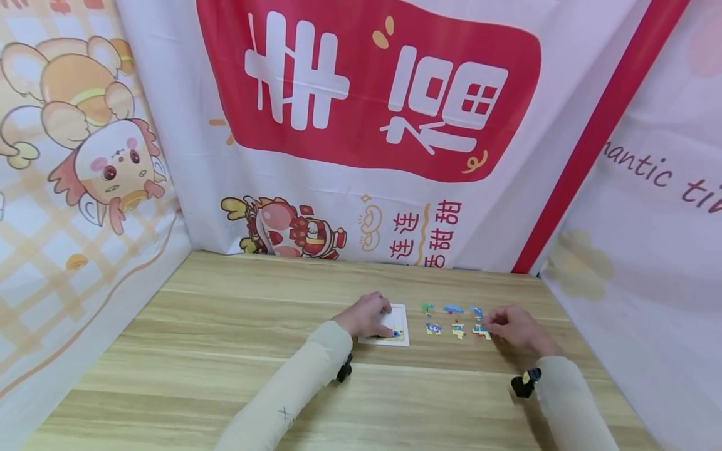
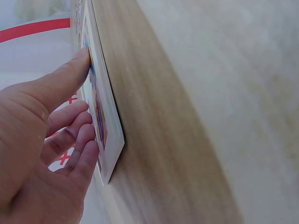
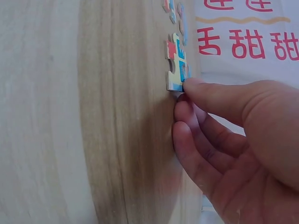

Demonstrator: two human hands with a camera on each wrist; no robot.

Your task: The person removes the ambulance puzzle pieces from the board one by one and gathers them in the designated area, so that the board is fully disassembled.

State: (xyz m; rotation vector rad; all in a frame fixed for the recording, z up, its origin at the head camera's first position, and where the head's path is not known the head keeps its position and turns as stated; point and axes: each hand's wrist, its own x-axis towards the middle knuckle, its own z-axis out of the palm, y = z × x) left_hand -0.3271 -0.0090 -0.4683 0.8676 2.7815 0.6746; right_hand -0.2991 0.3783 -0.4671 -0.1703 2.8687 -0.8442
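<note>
My left hand [image 1: 369, 315] lies over a white-framed puzzle board [image 1: 402, 316]. In the left wrist view, the thumb [image 2: 77, 67] touches the board's inner surface, and the other fingers bend loosely near its frame. Part of the picture inside the frame is hidden by the hand. On the right, my right hand [image 1: 514, 326] is at the end of a group of loose jigsaw pieces. Its thumb and forefinger pinch the corner of a yellow, blue and red jigsaw piece [image 3: 175, 70] low at the tabletop. The remaining fingers curl beneath.
Several other jigsaw pieces, among them a green one [image 1: 427, 308] and a blue one [image 1: 453, 309], lie in two rows between the hands. The wooden table [image 1: 225, 351] meets a printed cloth [image 1: 361, 188] at its back and sides.
</note>
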